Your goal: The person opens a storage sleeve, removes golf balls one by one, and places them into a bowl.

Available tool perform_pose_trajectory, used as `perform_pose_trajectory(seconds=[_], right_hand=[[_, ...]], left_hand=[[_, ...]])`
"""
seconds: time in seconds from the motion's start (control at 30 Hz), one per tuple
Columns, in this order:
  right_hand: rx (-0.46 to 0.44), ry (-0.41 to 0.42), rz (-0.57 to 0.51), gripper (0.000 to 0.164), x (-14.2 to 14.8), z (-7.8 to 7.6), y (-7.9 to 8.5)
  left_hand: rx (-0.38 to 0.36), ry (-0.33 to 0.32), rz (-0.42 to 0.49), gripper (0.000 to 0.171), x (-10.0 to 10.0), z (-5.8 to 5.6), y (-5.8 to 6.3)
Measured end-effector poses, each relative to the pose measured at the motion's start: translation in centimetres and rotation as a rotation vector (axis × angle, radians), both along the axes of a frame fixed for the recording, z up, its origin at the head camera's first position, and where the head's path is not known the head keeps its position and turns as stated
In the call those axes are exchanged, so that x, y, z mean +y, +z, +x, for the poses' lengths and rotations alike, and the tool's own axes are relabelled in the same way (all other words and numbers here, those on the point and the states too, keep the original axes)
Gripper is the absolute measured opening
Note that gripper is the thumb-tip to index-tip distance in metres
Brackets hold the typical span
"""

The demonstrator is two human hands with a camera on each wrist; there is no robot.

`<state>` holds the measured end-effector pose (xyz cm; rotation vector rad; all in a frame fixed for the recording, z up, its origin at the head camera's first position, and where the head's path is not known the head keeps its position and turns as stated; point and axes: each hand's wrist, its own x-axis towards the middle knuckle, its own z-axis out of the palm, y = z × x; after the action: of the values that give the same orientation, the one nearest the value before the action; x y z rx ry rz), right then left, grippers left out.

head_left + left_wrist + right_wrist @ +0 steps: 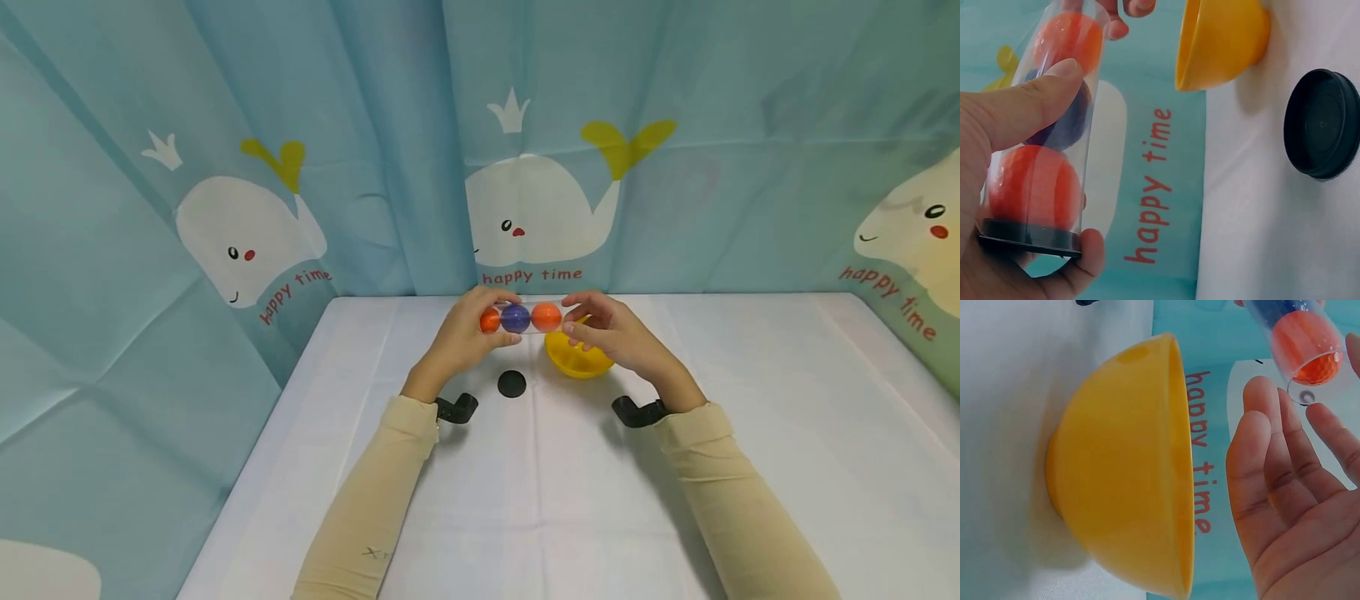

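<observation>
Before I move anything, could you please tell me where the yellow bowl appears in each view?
Head: yellow bowl, just right of and below centre.
Left wrist: yellow bowl, right of centre, cut by the top edge.
Right wrist: yellow bowl, large, a little left of centre.
Shared landmark: the clear tube, in all three views.

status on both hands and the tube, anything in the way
Left hand gripping clear tube, three balls inside. Right hand at its uncapped end, holding nothing. Yellow bowl and loose black cap on table, neither blocking that end.
</observation>
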<state>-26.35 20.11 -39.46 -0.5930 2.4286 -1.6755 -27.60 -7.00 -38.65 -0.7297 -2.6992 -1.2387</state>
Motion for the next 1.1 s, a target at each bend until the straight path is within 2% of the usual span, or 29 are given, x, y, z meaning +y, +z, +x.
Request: perform_pose_trajectory(seconds=[0.67, 1.1], right_hand=[[-0.06, 0.015, -0.034, 0.044, -0.52, -0.17, -0.54], [-0.073, 0.004, -0.026, 0.046, -0.45, -0.2, -0.63]], left_hand=[[0.12, 0.019, -0.046, 0.05, -0.29, 0.74, 0.58], [0.132, 0.001, -0.016, 0.05, -0.55, 0.6, 0.28]])
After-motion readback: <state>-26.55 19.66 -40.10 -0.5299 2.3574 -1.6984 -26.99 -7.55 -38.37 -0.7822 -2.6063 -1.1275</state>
